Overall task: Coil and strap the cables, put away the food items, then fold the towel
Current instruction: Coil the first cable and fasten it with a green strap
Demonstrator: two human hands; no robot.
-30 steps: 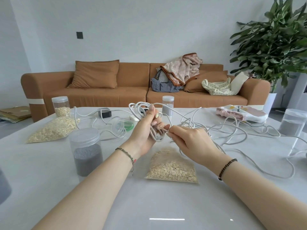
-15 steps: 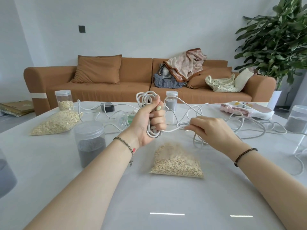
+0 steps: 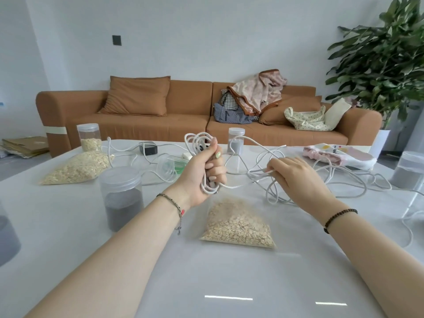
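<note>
Risk first: the loose cable (image 3: 344,182) lies in crossed loops on the table (image 3: 68,226), mostly off to the right. We judge that a hard pull could cinch a knot, or drag a strand against the small jar (image 3: 236,132) standing just behind the hands and tip it. The strand between the hands hangs slack near the bag of oats (image 3: 236,223), and a snag could shift that too. We see no strap on the coil (image 3: 198,141), so it could spring apart if the fist eases. Grip: left hand (image 3: 202,177) is closed tight round the coil, loops poking out above and below the fist, held up off the table. Right hand (image 3: 296,177) is knuckles-up, fingers curled, fingertips (image 3: 272,166) pinching one strand of the loose cable. What we take for the towel (image 3: 339,154) lies far right, well apart from both hands.
</note>
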